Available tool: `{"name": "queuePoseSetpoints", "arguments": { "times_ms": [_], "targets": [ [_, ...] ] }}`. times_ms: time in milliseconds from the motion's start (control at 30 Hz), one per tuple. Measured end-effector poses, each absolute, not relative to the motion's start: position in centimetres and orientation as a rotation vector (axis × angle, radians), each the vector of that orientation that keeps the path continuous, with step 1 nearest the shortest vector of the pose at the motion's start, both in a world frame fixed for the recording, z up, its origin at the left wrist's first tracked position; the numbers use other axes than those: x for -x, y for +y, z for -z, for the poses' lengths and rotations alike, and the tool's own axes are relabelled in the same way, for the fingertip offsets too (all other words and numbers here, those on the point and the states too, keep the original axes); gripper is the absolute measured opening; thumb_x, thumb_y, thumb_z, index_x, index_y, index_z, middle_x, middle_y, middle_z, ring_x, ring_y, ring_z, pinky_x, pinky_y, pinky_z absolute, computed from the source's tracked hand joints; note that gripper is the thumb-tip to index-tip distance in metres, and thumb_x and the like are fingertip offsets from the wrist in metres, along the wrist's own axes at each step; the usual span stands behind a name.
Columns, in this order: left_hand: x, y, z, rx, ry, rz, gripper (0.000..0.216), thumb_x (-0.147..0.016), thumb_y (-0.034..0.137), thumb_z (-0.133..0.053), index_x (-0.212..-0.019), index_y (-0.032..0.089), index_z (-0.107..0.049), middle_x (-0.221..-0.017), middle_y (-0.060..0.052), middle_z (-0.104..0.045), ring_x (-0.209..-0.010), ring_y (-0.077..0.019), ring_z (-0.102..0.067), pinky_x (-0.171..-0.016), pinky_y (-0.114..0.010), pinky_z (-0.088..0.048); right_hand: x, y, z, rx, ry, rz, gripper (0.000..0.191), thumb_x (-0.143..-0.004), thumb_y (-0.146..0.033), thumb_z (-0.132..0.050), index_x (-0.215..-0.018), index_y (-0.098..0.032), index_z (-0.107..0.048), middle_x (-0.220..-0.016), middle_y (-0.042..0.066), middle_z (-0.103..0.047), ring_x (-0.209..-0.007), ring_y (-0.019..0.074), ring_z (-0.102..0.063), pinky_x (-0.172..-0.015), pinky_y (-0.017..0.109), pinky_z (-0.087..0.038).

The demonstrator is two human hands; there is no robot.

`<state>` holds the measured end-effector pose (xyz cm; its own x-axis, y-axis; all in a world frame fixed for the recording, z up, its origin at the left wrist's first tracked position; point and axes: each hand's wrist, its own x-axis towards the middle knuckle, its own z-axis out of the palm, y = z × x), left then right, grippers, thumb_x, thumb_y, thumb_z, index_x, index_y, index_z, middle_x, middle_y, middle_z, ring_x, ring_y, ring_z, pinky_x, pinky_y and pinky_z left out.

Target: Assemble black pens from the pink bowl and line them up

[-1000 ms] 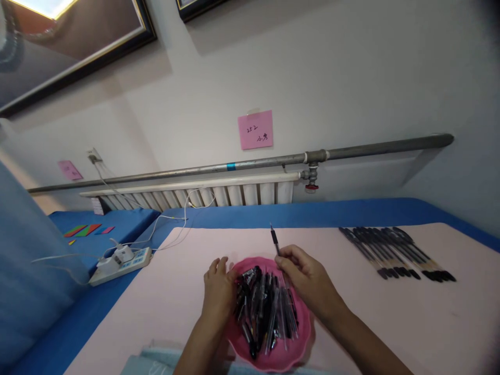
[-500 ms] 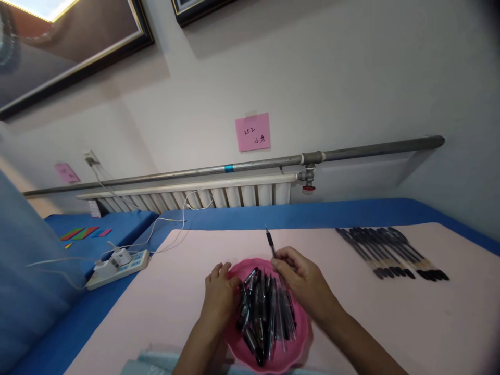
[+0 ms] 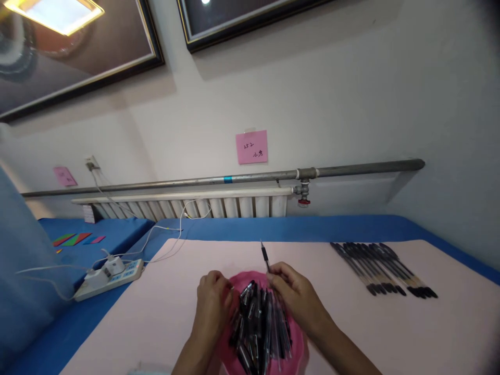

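My right hand pinches a gel pen with a black grip, its bare tip pointing up and away from me. Beneath both hands stands a pink bowl with a wavy rim. It holds black pen caps and clear pen barrels in a loose pile. At the bowl's left rim is my left hand, its thumb and fingers drawn together. Something small shows at its fingertips, too blurred to name. Off to the right, several assembled pens lie side by side in a slanted row.
A pink sheet covers much of the blue table. On the left lie a power strip with plugs and white cables. Coloured paper pieces rest on the farther blue table. Behind run a radiator and pipe.
The view has tilted up slightly, so the bowl and hands sit lower. My left hand has lifted from the pile towards the left rim, its fingers closing. My right hand keeps the pen.
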<state>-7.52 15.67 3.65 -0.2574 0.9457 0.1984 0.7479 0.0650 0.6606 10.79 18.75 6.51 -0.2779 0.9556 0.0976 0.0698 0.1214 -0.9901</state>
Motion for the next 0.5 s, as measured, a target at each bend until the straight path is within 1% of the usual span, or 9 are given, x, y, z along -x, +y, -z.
{"name": "queuePoseSetpoints", "arguments": {
  "times_ms": [33, 100, 167, 233, 300, 367, 500],
  "targets": [
    [7.8, 15.5, -3.9, -1.507, 1.948, -1.160, 0.010, -0.071, 0.021, -0.057, -0.073, 0.018, -0.066, -0.083, -0.007, -0.064, -0.083, -0.0213, -0.056, -0.077, -0.034, -0.042, -10.7, 18.6, -6.5, 1.027, -1.575, -1.293, 0.013, -0.079, -0.030, -0.050, -0.070, -0.021, -0.052, -0.059, -0.007, -0.044, -0.053, 0.0103, -0.042, -0.051, 0.021, -0.035],
    [8.3, 15.2, -4.5, -1.060, 1.610, -1.406, 0.006, -0.068, 0.023, -0.063, -0.068, 0.017, -0.062, -0.064, -0.001, -0.059, -0.063, -0.0142, -0.054, -0.064, -0.027, -0.043, -10.3, 18.1, -6.5, 0.989, -1.706, -1.318, 0.013, -0.079, -0.029, -0.050, -0.070, -0.020, -0.054, -0.061, -0.005, -0.048, -0.058, 0.0117, -0.045, -0.054, 0.022, -0.036],
    [8.7, 14.9, -4.9, -0.690, 1.271, -1.497, 0.011, -0.062, 0.021, -0.070, -0.065, 0.016, -0.059, -0.056, 0.003, -0.056, -0.054, -0.0101, -0.052, -0.058, -0.023, -0.043, -9.7, 17.6, -6.2, 0.958, -1.833, -1.330, 0.012, -0.078, -0.027, -0.050, -0.069, -0.021, -0.054, -0.061, -0.005, -0.048, -0.058, 0.0123, -0.045, -0.054, 0.023, -0.036],
    [8.9, 14.8, -5.3, -0.470, 1.054, -1.527, 0.016, -0.059, 0.014, -0.073, -0.068, 0.015, -0.061, -0.060, 0.001, -0.060, -0.057, -0.0097, -0.057, -0.060, -0.022, -0.045, -9.1, 17.0, -5.9, 0.943, -1.920, -1.326, 0.011, -0.077, -0.023, -0.049, -0.067, -0.021, -0.052, -0.058, -0.005, -0.046, -0.056, 0.0120, -0.044, -0.052, 0.022, -0.034],
    [8.9, 14.7, -5.5, -0.350, 0.952, -1.542, 0.020, -0.060, 0.008, -0.073, -0.077, 0.013, -0.063, -0.068, -0.003, -0.066, -0.063, -0.0114, -0.062, -0.065, -0.023, -0.048, -8.6, 16.5, -5.5, 0.939, -1.973, -1.317, 0.010, -0.076, -0.021, -0.048, -0.066, -0.022, -0.050, -0.056, -0.006, -0.043, -0.055, 0.0117, -0.041, -0.051, 0.022, -0.031],
    [8.8, 14.7, -5.6, -0.277, 0.889, -1.558, 0.020, -0.063, 0.005, -0.071, -0.081, 0.012, -0.065, -0.073, -0.005, -0.068, -0.068, -0.0127, -0.064, -0.068, -0.024, -0.050, -8.2, 16.2, -5.2, 0.941, -2.012, -1.306, 0.010, -0.075, -0.021, -0.047, -0.065, -0.022, -0.048, -0.056, -0.006, -0.042, -0.054, 0.0116, -0.040, -0.050, 0.022, -0.030],
    [8.4, 14.6, -5.6, -0.237, 0.790, -1.540, 0.014, -0.065, 0.007, -0.070, -0.077, 0.012, -0.065, -0.074, -0.006, -0.069, -0.071, -0.0148, -0.066, -0.071, -0.025, -0.051, -8.0, 16.1, -5.0, 0.938, -2.057, -1.273, 0.010, -0.075, -0.021, -0.047, -0.065, -0.022, -0.048, -0.056, -0.006, -0.042, -0.053, 0.0113, -0.039, -0.050, 0.022, -0.028]
  ]
}}
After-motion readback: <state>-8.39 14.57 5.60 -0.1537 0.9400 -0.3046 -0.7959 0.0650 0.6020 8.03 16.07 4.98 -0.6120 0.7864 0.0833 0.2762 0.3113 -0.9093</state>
